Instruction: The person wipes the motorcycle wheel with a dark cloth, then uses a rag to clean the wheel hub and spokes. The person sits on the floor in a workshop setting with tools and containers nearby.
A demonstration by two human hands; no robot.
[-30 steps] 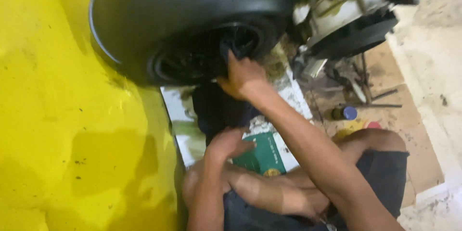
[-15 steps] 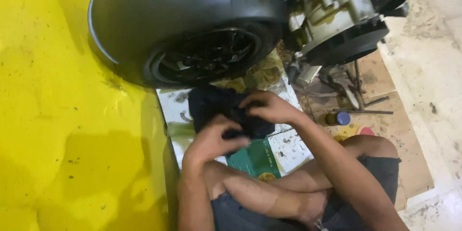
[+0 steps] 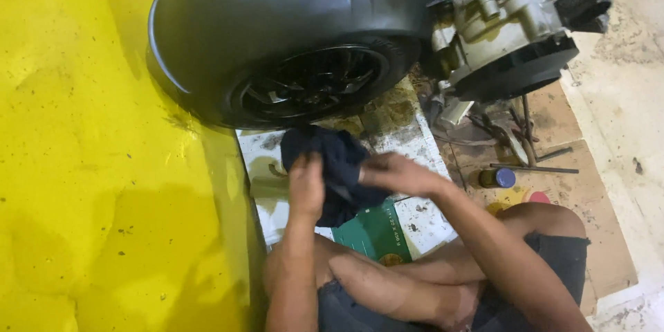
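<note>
Both hands grip a crumpled dark cloth (image 3: 339, 173) low over stained printed cardboard (image 3: 408, 214): the left hand (image 3: 306, 185) closed on its left edge, the right hand (image 3: 395, 173) pinching its right side. Just beyond stands a glossy black wheel (image 3: 311, 83) under a smooth fender (image 3: 277, 7), beside a grimy metal engine (image 3: 498, 14). A small blue-capped bottle (image 3: 498, 178) lies near thin metal rods (image 3: 532, 166).

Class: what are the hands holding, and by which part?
Both hands hold a dark cloth: left hand on its left edge, right hand on its right side.
</note>
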